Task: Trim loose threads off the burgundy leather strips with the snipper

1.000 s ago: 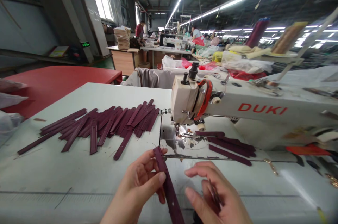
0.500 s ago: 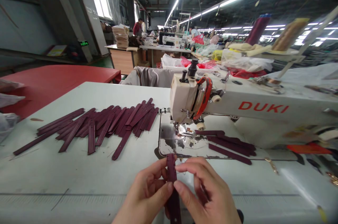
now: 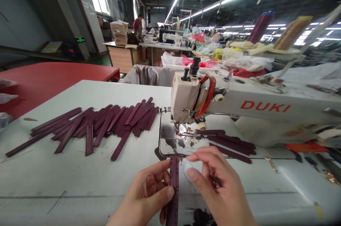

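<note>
My left hand (image 3: 149, 192) pinches a dark purple leather strap (image 3: 173, 187) that runs lengthwise toward the sewing machine's metal plate (image 3: 170, 140). My right hand (image 3: 218, 187) hovers just right of the strap's far end, thumb and forefinger curved. Something small and dark shows under its fingers, too hidden to name. The white DUKI sewing machine (image 3: 239, 105) stands just beyond both hands, its needle over the plate.
A spread of several purple straps (image 3: 101, 124) lies on the white table (image 3: 66, 176) at the left. More straps (image 3: 231, 144) lie under the machine arm at the right. A red table (image 3: 48, 76) stands far left; other workstations and people fill the background.
The strap in my left hand has swung from slanting left to pointing straight at the machine plate. My right hand came in to its far end, then eased slightly right.
</note>
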Demonstrator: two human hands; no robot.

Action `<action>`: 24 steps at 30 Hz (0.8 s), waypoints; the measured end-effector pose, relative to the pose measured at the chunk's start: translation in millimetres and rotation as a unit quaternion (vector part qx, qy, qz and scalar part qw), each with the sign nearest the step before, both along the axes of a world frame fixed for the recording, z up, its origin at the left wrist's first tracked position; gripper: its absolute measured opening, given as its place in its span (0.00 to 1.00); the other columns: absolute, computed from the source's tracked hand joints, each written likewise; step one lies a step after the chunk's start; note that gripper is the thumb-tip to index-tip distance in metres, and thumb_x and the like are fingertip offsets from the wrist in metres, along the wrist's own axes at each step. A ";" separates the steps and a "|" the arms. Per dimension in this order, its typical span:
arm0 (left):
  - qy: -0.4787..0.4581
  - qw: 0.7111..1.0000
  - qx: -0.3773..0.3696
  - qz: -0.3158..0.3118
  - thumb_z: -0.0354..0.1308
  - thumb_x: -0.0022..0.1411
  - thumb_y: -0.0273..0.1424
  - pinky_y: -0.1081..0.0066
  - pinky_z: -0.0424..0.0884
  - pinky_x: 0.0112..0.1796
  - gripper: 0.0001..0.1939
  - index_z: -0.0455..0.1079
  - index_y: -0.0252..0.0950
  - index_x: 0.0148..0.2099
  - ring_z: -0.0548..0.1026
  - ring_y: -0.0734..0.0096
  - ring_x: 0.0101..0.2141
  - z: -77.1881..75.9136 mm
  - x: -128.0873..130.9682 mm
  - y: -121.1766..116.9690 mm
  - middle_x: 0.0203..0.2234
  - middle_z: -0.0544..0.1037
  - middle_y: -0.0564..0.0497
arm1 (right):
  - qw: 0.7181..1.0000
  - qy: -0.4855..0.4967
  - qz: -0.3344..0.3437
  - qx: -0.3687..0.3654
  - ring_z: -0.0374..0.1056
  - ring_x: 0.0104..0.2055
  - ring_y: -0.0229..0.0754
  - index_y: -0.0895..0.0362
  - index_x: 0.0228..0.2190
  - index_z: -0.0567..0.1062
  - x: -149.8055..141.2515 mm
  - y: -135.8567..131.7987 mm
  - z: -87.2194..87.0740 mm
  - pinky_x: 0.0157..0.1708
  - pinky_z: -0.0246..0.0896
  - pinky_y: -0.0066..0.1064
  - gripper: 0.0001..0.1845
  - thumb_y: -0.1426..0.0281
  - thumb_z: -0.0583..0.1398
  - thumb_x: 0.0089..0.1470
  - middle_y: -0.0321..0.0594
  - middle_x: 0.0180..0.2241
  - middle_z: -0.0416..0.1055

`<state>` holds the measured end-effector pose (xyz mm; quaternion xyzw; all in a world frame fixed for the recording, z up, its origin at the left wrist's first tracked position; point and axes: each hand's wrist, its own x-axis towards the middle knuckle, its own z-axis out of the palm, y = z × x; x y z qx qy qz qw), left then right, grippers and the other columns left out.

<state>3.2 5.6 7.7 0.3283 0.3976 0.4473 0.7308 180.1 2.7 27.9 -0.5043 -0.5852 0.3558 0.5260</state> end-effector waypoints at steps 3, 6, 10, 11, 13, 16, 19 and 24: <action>-0.015 1.000 -0.013 -0.014 0.73 0.50 0.35 0.74 0.70 0.30 0.20 0.79 0.44 0.47 0.65 0.76 0.23 3.6 0.8 -3.2 0.29 0.72 0.54 | 0.992 -0.121 -0.005 0.016 0.53 0.23 0.32 0.41 0.50 0.73 -3.9 11.2 -8.3 0.27 0.56 0.27 0.19 0.62 0.62 0.57 0.32 0.43 0.68; -0.018 0.999 -0.002 -0.026 0.72 0.51 0.35 0.76 0.65 0.26 0.28 0.74 0.46 0.55 0.66 0.75 0.25 3.7 -1.7 -1.8 0.29 0.72 0.55 | 0.995 -0.081 0.022 -0.062 0.58 0.26 0.34 0.46 0.50 0.73 -2.2 13.3 -12.4 0.30 0.57 0.28 0.16 0.58 0.56 0.62 0.34 0.41 0.69; -0.027 0.999 -0.024 -0.035 0.70 0.53 0.33 0.75 0.62 0.25 0.32 0.68 0.49 0.60 0.66 0.73 0.27 3.8 -4.7 0.3 0.29 0.71 0.55 | 0.986 -0.022 0.116 -0.119 0.61 0.30 0.36 0.54 0.30 0.76 -2.4 13.3 -12.7 0.32 0.54 0.29 0.14 0.57 0.59 0.60 0.34 0.30 0.67; -0.035 0.998 -0.032 -0.036 0.70 0.52 0.32 0.75 0.62 0.26 0.32 0.69 0.49 0.60 0.67 0.73 0.28 4.0 -4.9 0.4 0.30 0.71 0.55 | 0.986 -0.014 0.118 -0.114 0.59 0.29 0.36 0.55 0.26 0.73 -3.7 12.8 -12.2 0.31 0.53 0.28 0.16 0.58 0.60 0.60 0.33 0.27 0.64; -0.052 0.997 -0.043 -0.036 0.71 0.51 0.31 0.74 0.63 0.29 0.30 0.72 0.46 0.57 0.68 0.71 0.30 4.3 -4.9 0.0 0.31 0.71 0.54 | 0.988 0.017 0.106 -0.111 0.55 0.27 0.33 0.56 0.23 0.69 -6.8 10.0 -10.7 0.28 0.51 0.26 0.19 0.57 0.59 0.60 0.31 0.25 0.59; -0.064 0.996 -0.050 -0.041 0.72 0.49 0.33 0.75 0.63 0.29 0.28 0.74 0.43 0.55 0.66 0.74 0.28 5.8 -4.6 -1.2 0.27 0.70 0.55 | 0.977 0.114 0.109 -0.142 0.47 0.20 0.27 0.55 0.26 0.66 -10.6 1.5 -8.8 0.18 0.45 0.23 0.21 0.52 0.55 0.61 0.28 0.27 0.55; -0.054 0.996 -0.020 -0.062 0.72 0.50 0.36 0.75 0.64 0.30 0.27 0.75 0.41 0.53 0.66 0.75 0.27 9.1 -3.2 -2.5 0.26 0.71 0.55 | 0.919 0.302 0.166 -0.191 0.41 0.16 0.24 0.54 0.27 0.65 -14.4 -6.3 -9.6 0.14 0.38 0.20 0.20 0.51 0.60 0.57 0.25 0.23 0.52; -0.009 0.997 -0.001 -0.074 0.65 0.59 0.41 0.74 0.68 0.27 0.16 0.76 0.38 0.46 0.71 0.74 0.23 10.1 -3.3 -2.7 0.28 0.75 0.51 | 0.893 0.365 0.132 -0.228 0.41 0.14 0.24 0.54 0.30 0.67 -19.9 -8.5 -10.2 0.13 0.33 0.18 0.19 0.52 0.60 0.58 0.24 0.16 0.56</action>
